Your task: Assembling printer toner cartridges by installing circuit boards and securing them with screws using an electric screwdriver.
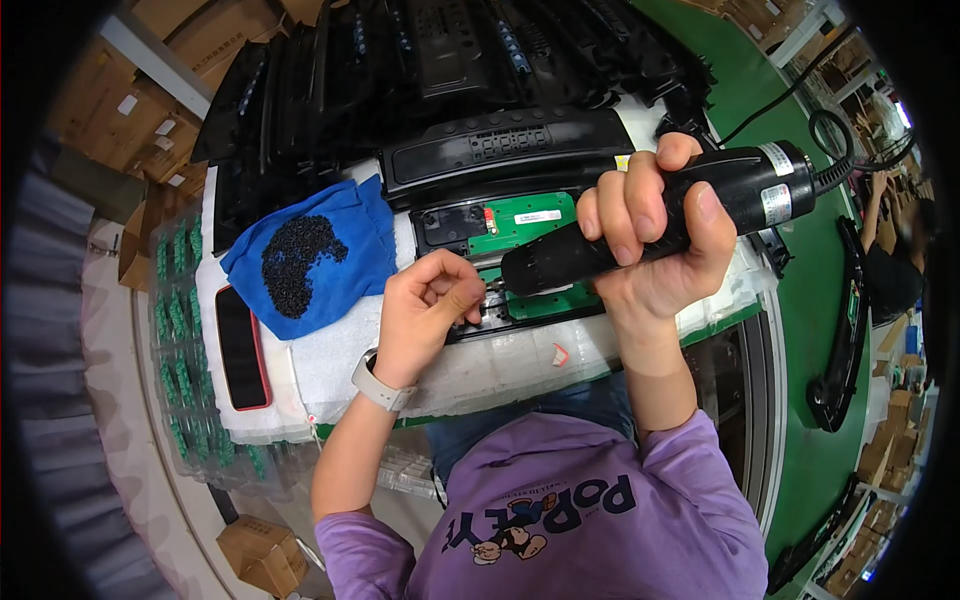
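Note:
My right hand (655, 225) is wrapped round a black corded electric screwdriver (575, 255), tilted so that its tip points left. My left hand (437, 305) is closed in a pinch at that tip; whatever its fingers hold is too small to make out. Beneath both lies a black plastic housing (440, 225) with a green circuit board (545, 215) in it. Tool and hands hide part of the board. Left of it, a heap of small black screws (290, 265) rests on a blue cloth (360, 220).
Black plastic panels (440, 50) are stacked at the back, with one panel (500, 150) lying just beyond the housing. A phone (243, 350) lies at the table's left edge, near trays of green parts (180, 345). The screwdriver's cable (835, 150) runs off right. Another person (890, 260) is at far right.

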